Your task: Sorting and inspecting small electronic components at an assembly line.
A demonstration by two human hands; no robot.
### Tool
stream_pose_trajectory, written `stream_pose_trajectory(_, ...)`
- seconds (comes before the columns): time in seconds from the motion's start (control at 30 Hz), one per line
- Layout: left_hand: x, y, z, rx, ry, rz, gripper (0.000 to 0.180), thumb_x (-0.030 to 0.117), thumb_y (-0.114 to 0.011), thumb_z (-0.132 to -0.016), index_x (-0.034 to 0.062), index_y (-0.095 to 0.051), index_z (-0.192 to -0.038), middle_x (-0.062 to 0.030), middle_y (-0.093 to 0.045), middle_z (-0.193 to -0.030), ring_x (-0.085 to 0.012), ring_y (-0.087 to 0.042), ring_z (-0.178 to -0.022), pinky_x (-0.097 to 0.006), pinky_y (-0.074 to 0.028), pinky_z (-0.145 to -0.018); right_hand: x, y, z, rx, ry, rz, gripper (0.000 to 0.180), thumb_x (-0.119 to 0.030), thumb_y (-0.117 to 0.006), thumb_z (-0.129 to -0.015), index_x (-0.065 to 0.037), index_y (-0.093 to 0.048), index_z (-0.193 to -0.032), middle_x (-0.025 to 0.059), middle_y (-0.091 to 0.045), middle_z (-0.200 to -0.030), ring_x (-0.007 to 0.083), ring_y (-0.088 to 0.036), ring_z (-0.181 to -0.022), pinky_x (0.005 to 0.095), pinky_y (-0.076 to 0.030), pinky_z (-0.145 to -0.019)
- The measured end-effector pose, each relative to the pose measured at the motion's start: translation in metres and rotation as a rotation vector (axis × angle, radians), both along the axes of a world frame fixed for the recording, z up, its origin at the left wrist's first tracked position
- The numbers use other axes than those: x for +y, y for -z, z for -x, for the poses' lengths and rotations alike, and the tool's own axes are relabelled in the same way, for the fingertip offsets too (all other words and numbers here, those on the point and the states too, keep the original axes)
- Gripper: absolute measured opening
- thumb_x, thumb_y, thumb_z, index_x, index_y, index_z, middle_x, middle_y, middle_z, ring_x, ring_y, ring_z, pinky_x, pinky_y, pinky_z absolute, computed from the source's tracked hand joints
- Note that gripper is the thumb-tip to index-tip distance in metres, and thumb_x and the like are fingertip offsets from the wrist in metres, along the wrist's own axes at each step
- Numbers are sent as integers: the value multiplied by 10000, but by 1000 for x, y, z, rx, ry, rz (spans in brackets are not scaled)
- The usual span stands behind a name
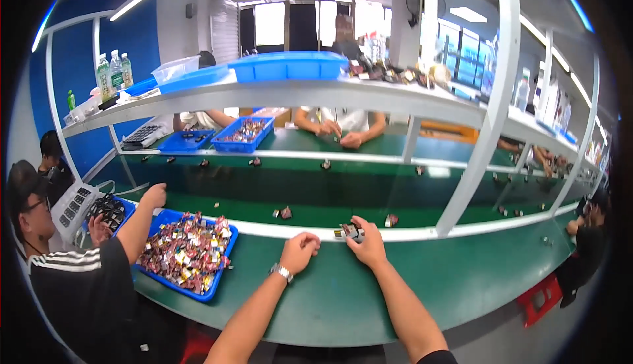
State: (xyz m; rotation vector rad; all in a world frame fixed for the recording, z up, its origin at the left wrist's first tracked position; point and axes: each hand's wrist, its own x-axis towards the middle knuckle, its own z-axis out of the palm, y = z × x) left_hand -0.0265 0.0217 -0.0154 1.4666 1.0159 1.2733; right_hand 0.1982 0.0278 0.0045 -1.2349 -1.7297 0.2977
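Near the white rail at the front of the conveyor, my right hand (pixel 368 244) is closed round a small electronic part (pixel 351 233), dark and pale with a yellowish end. Its fine details are too small to read. To its left, my left hand (pixel 300 253) hovers over the green worktop (pixel 343 298), wearing a metal-band watch (pixel 282 272). Its fingers are curled in, and whatever they may hold is hidden. Farther left, a blue tray (pixel 210 293) is heaped with small parts in reddish wrapping with yellow and white pieces.
Small wired parts (pixel 284 213) lie spaced along the green conveyor (pixel 343 196). A co-worker's arm (pixel 140 225) reaches over the tray from the left. White posts (pixel 484 140) and a shelf (pixel 395 97) with blue bins (pixel 288 67) stand ahead. Other people work across and at right.
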Motion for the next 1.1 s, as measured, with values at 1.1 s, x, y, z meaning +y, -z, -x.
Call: stream_pose_trajectory(1.1,-23,-29,8,-199,387,318,349,87,-427,-987,12,-454,-1327,-130,-574,-1162,-203,-631,-1017,-350,-563,-888,-44,-23,37,-163,-383,-62,189,-90,-746,-766,-98,-667,-938,81,-527,-1276,275,-519,-1156,371,-502,-901)
